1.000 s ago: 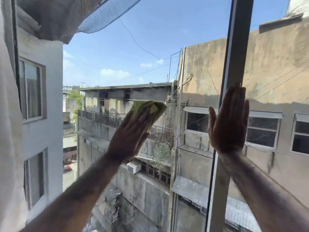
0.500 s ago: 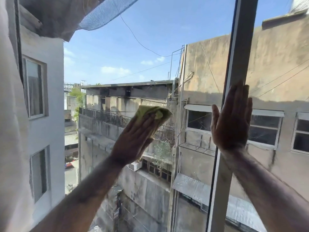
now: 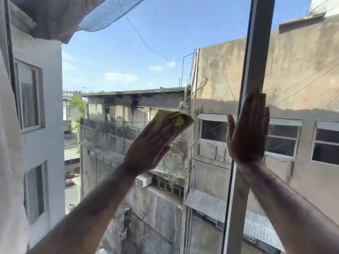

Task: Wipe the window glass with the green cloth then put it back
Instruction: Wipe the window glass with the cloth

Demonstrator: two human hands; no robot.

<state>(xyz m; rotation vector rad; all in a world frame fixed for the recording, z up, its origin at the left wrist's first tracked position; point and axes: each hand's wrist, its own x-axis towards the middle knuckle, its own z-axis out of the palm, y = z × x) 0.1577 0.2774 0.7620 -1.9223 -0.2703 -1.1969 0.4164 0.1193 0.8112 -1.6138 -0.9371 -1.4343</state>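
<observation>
The window glass [image 3: 128, 57] fills the view, with old buildings and blue sky behind it. My left hand [image 3: 152, 145] lies flat against the pane near the middle and presses the green cloth [image 3: 181, 119] onto the glass; the cloth sticks out past my fingertips, folded. My right hand [image 3: 247, 129] is spread flat with fingers up, resting on the grey vertical window frame [image 3: 255, 61] and the glass beside it. It holds nothing.
The grey frame bar runs top to bottom right of centre. A pale curtain [image 3: 7, 143] hangs along the left edge. Blue netting [image 3: 110, 13] hangs outside at the top left.
My left hand and the cloth have slid to the right along the glass, closer to the frame. My right hand stays pressed on the frame.
</observation>
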